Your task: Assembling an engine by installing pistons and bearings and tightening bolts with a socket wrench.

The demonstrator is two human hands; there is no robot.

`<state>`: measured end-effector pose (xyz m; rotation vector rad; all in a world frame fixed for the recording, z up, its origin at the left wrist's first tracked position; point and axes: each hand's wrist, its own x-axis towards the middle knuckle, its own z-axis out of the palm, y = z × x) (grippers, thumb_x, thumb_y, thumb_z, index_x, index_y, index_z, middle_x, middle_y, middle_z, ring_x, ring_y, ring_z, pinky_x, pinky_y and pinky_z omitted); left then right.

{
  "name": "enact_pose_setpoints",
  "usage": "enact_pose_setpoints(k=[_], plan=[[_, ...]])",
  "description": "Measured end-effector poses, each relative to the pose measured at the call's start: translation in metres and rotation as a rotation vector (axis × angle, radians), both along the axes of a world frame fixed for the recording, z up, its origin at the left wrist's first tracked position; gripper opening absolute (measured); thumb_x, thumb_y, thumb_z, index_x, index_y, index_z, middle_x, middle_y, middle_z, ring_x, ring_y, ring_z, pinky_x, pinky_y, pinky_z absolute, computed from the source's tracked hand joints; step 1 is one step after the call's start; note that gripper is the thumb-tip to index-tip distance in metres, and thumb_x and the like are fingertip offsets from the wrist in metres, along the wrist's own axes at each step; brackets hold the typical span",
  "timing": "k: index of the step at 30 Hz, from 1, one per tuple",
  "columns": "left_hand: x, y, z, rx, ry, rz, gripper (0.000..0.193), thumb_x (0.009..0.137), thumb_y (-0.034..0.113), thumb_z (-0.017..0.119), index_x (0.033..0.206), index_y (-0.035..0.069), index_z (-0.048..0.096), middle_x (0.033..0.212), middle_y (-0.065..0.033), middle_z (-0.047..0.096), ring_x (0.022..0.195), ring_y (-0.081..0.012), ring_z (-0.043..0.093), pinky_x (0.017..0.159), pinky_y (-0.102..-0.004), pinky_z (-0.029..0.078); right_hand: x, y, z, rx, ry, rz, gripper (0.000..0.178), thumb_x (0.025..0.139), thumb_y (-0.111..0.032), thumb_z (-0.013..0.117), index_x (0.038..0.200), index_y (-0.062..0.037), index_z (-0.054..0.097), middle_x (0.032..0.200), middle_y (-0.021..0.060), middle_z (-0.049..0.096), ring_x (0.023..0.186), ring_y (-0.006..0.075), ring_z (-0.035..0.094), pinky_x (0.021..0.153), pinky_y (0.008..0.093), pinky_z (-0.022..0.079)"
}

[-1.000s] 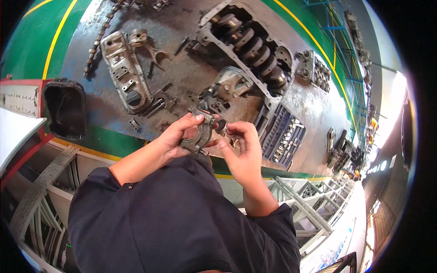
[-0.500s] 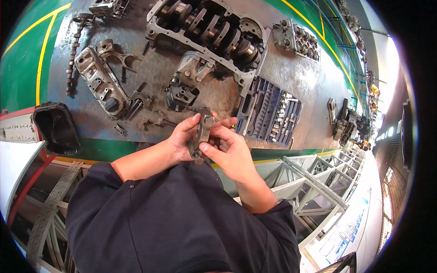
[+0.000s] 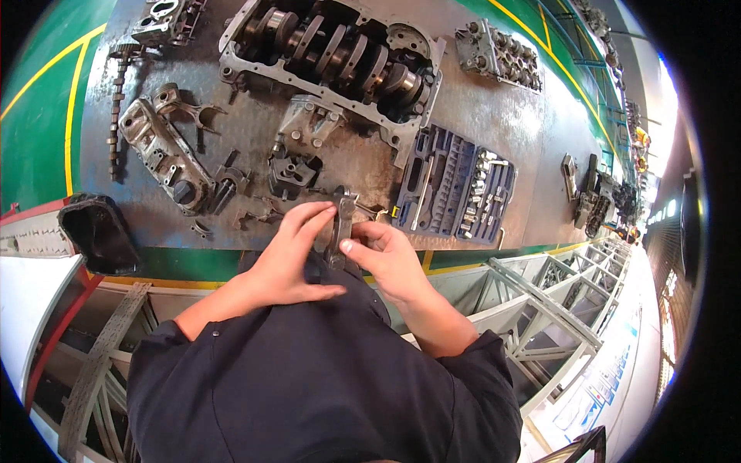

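Observation:
In front of my body, a dark metal bearing cap [image 3: 340,231] stands roughly upright, its narrow side toward me. My right hand [image 3: 390,261] is closed on it, thumb pressed against its lower part and fingers curled behind. My left hand [image 3: 284,255] is open on the other side, thumb stretched out low and fingertips close to the cap's upper end; whether they touch it is unclear. Just beyond, on the metal table [image 3: 359,150], sit a dark bracket-like part [image 3: 293,176] and smaller metal pieces [image 3: 258,212].
An engine block with its crankshaft [image 3: 332,58] fills the far middle. Right of it are a cylinder head [image 3: 500,55] and a blue socket set [image 3: 455,185]. A valve cover [image 3: 166,154], camshaft [image 3: 116,116] and black oil pan [image 3: 96,231] lie left.
My left hand has loosened from the bearing cap, its thumb swinging down and away. The cap has turned onto its narrow side in my right hand. The view has shifted slightly.

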<state>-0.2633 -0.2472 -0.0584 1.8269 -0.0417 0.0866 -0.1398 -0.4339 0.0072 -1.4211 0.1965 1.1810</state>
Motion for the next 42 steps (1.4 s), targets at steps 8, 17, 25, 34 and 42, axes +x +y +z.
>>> enact_pose_setpoints(k=[8,17,25,34,42], plan=[[0.033,-0.027,0.008,0.156,-0.158,0.366,0.058,0.070,0.000,0.091,0.124,-0.001,0.071,0.117,-0.0164,0.070,0.107,-0.0357,0.068,0.092,-0.0428,0.057,0.010,0.005,0.002,0.067,0.085,-0.235,0.024,0.103,-0.005,0.074,0.126,0.0036,0.074,0.116,0.0043,0.076,0.104,0.0103,0.068,0.094,0.0268,0.054],[0.052,-0.039,0.007,-0.244,0.086,0.452,0.043,0.081,-0.004,0.088,0.120,-0.002,0.072,0.112,-0.0129,0.074,0.098,-0.0236,0.073,0.087,-0.0341,0.059,0.024,-0.011,-0.011,0.060,-0.214,-0.094,0.024,0.105,-0.013,0.074,0.122,0.0043,0.073,0.109,0.0023,0.072,0.096,0.0072,0.062,0.084,0.0253,0.051],[0.047,-0.023,-0.021,-1.218,0.697,0.475,0.042,0.087,-0.011,0.083,0.125,-0.001,0.068,0.115,-0.0111,0.076,0.100,-0.0197,0.075,0.089,-0.0330,0.062,0.060,-0.046,0.004,0.029,-0.212,0.273,0.025,0.104,-0.011,0.069,0.127,-0.0048,0.077,0.106,-0.0001,0.069,0.093,0.0082,0.060,0.082,0.0272,0.051],[0.088,-0.001,-0.026,-1.189,0.489,0.648,0.049,0.084,-0.014,0.083,0.127,0.000,0.066,0.114,-0.0178,0.077,0.102,-0.0310,0.078,0.092,-0.0435,0.065,0.104,-0.066,-0.028,0.015,-0.384,-0.018,0.017,0.105,-0.008,0.067,0.119,-0.0037,0.075,0.102,-0.0036,0.064,0.083,0.0035,0.052,0.074,0.0227,0.043],[0.167,0.014,-0.007,-0.712,0.270,0.787,0.047,0.091,-0.015,0.076,0.134,-0.010,0.060,0.116,-0.0186,0.075,0.103,-0.0252,0.076,0.096,-0.0350,0.062,0.125,-0.080,-0.047,-0.001,-0.354,-0.111,0.015,0.106,-0.006,0.065,0.118,-0.0033,0.073,0.094,-0.0055,0.061,0.080,0.0029,0.048,0.071,0.0219,0.039]])
